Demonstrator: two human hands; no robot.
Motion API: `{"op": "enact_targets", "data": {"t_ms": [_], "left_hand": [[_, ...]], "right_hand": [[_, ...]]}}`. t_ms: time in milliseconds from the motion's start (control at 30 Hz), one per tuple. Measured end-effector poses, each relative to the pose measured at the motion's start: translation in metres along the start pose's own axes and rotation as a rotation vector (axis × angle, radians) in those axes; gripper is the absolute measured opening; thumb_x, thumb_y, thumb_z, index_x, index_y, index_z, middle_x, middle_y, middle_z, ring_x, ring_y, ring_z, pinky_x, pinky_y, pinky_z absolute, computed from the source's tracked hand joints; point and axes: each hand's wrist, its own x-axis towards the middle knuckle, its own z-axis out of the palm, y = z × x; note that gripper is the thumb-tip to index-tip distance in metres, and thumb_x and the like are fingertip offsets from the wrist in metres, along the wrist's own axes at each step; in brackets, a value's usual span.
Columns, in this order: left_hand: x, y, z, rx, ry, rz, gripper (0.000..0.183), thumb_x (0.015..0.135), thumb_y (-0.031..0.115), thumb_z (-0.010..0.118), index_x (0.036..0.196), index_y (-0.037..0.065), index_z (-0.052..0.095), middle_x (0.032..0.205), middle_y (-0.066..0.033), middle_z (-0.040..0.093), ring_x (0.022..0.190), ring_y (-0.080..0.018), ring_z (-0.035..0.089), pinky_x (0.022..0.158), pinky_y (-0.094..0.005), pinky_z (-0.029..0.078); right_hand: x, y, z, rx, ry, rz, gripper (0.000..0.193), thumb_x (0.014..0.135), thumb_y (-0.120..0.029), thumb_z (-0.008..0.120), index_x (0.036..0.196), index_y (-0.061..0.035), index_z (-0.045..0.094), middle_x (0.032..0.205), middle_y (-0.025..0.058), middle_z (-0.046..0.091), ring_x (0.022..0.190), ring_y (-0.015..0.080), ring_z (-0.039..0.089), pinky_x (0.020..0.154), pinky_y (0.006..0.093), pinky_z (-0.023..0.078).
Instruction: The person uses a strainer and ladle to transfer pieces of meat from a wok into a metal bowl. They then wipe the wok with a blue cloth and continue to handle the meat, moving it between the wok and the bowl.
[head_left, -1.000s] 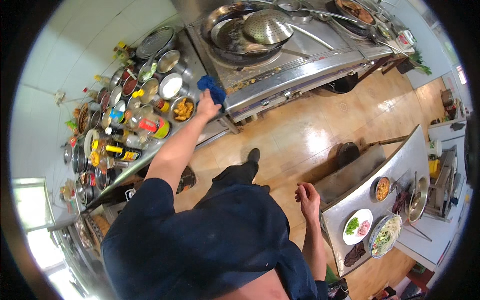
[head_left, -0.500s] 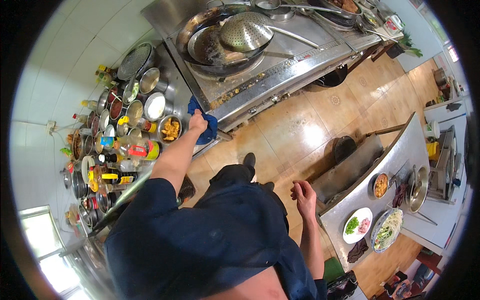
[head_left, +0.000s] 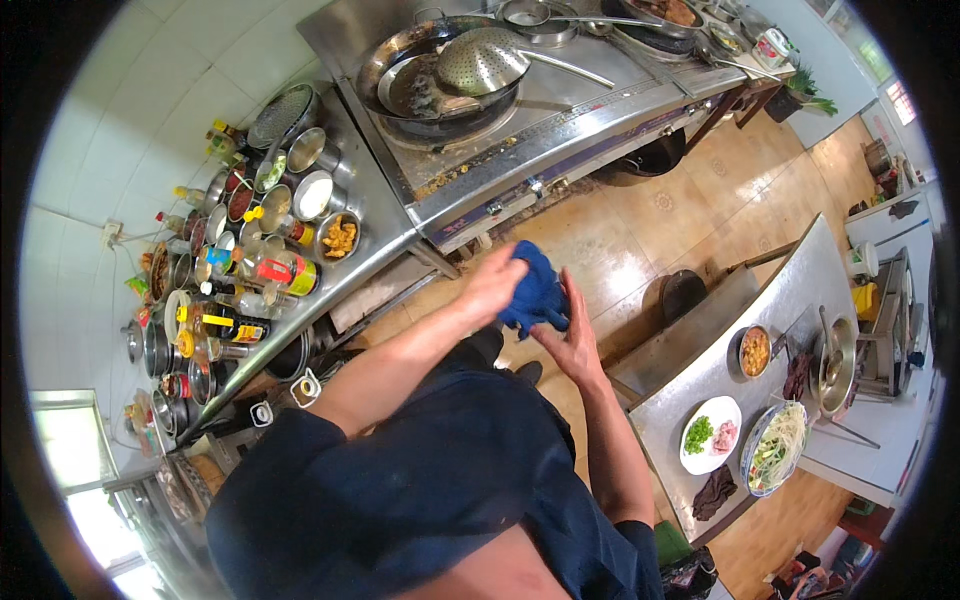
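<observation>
A bunched dark blue cloth (head_left: pixel 537 290) hangs in the air in front of my body, above the tiled floor. My left hand (head_left: pixel 495 283) is closed on its left side, slightly blurred. On the cloth's other side is my right hand (head_left: pixel 577 338), its fingers stretched upward and its thumb apart, against or very near the cloth's edge. Whether it presses on the cloth I cannot tell.
Ahead, a steel stove (head_left: pixel 560 130) carries a large wok (head_left: pixel 375 75) with a perforated strainer (head_left: pixel 480 62). Bottles and seasoning bowls crowd the left counter, beside a bowl of yellow-brown pieces (head_left: pixel 339 238). A steel table (head_left: pixel 650 440) at right bears a white plate (head_left: pixel 692 462) and a noodle bowl (head_left: pixel 775 450).
My left hand has brought the blue cloth from the counter corner by the stove to the middle. My right hand has moved up and left to meet it.
</observation>
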Motion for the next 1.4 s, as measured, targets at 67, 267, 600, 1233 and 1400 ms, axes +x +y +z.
{"op": "enact_targets", "data": {"t_ms": [67, 267, 600, 1233, 1400], "left_hand": [[-0.015, -0.004, 0.03, -0.138, -0.099, 0.103, 0.027, 0.094, 0.004, 0.045, 0.118, 0.0, 0.055, 0.104, -0.0029, 0.062, 0.091, -0.0104, 0.058, 0.083, -0.0273, 0.049], [-0.035, 0.005, 0.039, -0.174, -0.101, -0.006, 0.036, 0.091, -0.003, 0.04, 0.122, 0.004, 0.056, 0.107, -0.0093, 0.062, 0.076, -0.0175, 0.063, 0.053, -0.0311, 0.056], [-0.072, -0.018, 0.093, -0.612, -0.416, -0.292, 0.053, 0.101, 0.049, 0.038, 0.137, 0.01, 0.043, 0.137, -0.0082, 0.051, 0.124, -0.022, 0.05, 0.106, -0.0406, 0.039], [-0.073, 0.02, 0.076, -0.301, -0.678, -0.541, 0.034, 0.089, 0.039, 0.067, 0.092, 0.007, 0.054, 0.064, -0.0024, 0.045, 0.046, -0.0118, 0.039, 0.037, -0.0246, 0.025], [-0.016, 0.039, 0.063, 0.624, -0.445, -0.166, 0.021, 0.084, 0.021, 0.067, 0.089, 0.003, 0.06, 0.073, -0.0044, 0.058, 0.054, -0.0142, 0.054, 0.042, -0.0275, 0.036]], "right_hand": [[-0.002, 0.01, -0.003, 0.107, 0.008, -0.002, 0.07, 0.073, 0.007, 0.058, 0.14, -0.0062, 0.042, 0.131, 0.0138, 0.051, 0.122, 0.0263, 0.051, 0.105, 0.0354, 0.04], [-0.033, -0.027, -0.037, 0.835, 0.267, 0.35, 0.051, 0.077, 0.004, 0.037, 0.125, -0.0008, 0.055, 0.115, 0.0129, 0.062, 0.102, 0.0211, 0.062, 0.086, 0.0317, 0.051], [-0.064, -0.05, -0.039, -0.408, 0.498, -0.172, 0.06, 0.067, -0.005, 0.064, 0.127, -0.0029, 0.055, 0.11, 0.0207, 0.057, 0.112, 0.0388, 0.05, 0.102, 0.0442, 0.041], [-0.009, -0.092, -0.057, 0.647, 0.064, 0.01, 0.036, 0.084, -0.018, 0.071, 0.118, -0.009, 0.064, 0.095, 0.0048, 0.063, 0.08, 0.0113, 0.059, 0.075, 0.0275, 0.05], [0.05, -0.066, -0.036, 0.131, 0.261, -0.127, 0.017, 0.086, -0.013, 0.068, 0.101, -0.0063, 0.068, 0.094, 0.0084, 0.069, 0.085, 0.0152, 0.064, 0.078, 0.032, 0.051]]}}
